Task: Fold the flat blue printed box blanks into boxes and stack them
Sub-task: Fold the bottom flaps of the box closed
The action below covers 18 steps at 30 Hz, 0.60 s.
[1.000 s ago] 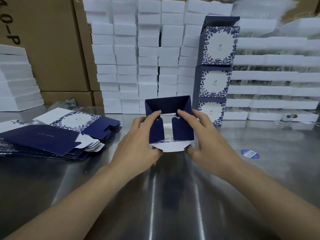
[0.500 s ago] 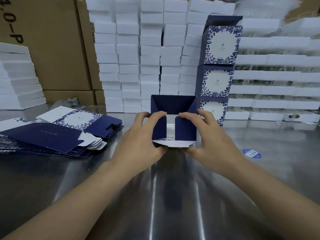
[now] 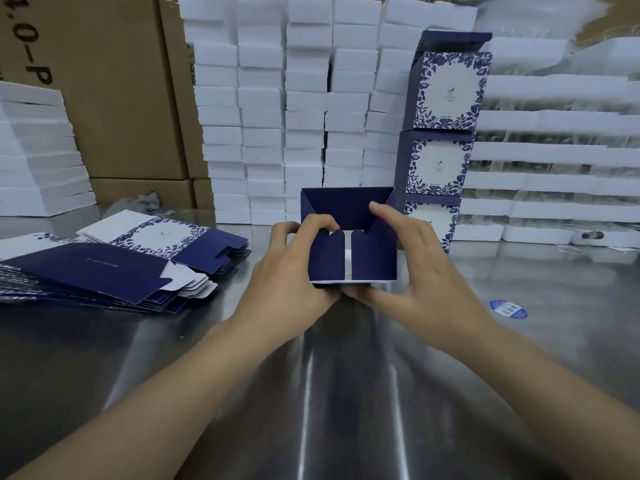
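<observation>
My left grip (image 3: 294, 271) was closed on the half-folded box (image 3: 372, 261): the fingers curled over the top edge of the left inner flap, the thumb under the near lower edge. My right grip (image 3: 412, 268) was closed on the same box from the other side, forefinger laid on the upper edge of the right inner flap, thumb beneath the lower edge. The box was held between both grips just above the desk (image 3: 346, 393), at its centre. The two navy inner flaps were turned in and nearly met, with a narrow white slit between them. The long rear flap stood raised behind them. Whether the box held anything could not be told.

To my left, the flat blanks (image 3: 104, 268) lay fanned in a low pile on the desk. Behind and right of the box, three folded boxes (image 3: 446, 91) stood stacked one on another. White foam blocks (image 3: 277, 98) were piled in columns behind, with brown cartons (image 3: 104, 81) at far left. A blue sticker (image 3: 509, 309) lay on the desk to my right.
</observation>
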{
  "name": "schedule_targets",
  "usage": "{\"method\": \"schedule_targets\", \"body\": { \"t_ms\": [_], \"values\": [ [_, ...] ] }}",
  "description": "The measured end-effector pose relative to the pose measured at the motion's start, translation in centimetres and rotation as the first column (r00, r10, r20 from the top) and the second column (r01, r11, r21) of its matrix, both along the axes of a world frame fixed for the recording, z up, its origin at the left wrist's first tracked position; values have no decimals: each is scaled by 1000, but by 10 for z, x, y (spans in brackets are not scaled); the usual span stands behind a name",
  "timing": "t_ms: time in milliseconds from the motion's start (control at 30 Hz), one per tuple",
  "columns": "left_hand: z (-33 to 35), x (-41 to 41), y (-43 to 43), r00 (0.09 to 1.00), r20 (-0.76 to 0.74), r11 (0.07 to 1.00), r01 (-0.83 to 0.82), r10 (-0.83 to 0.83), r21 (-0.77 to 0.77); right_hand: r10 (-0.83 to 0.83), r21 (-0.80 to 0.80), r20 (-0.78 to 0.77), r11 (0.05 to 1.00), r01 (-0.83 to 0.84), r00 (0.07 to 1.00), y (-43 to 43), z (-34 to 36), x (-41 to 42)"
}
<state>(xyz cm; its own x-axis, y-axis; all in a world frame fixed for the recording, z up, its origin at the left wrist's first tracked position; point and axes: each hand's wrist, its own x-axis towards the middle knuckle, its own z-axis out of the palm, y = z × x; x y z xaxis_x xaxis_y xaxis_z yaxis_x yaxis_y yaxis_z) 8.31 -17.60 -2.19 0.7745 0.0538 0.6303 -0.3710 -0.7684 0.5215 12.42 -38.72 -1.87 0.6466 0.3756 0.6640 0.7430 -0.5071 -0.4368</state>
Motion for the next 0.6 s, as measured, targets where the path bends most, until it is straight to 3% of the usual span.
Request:
{"method": "schedule_targets", "body": {
  "t_ms": [233,500,600],
  "values": [
    [4,-1,-5,993,18,974,116,-115,-195,219,353,-157,923,-152,963,5,3,0],
    [0,0,-15,983,108,885,180,-148,-429,243,559,-380,829,13,893,16,1,0],
    [-5,-1,-22,981,135,832,188,-137,-521,296,579,-565,808,114,770,22,-4,-4]
  ]
}}
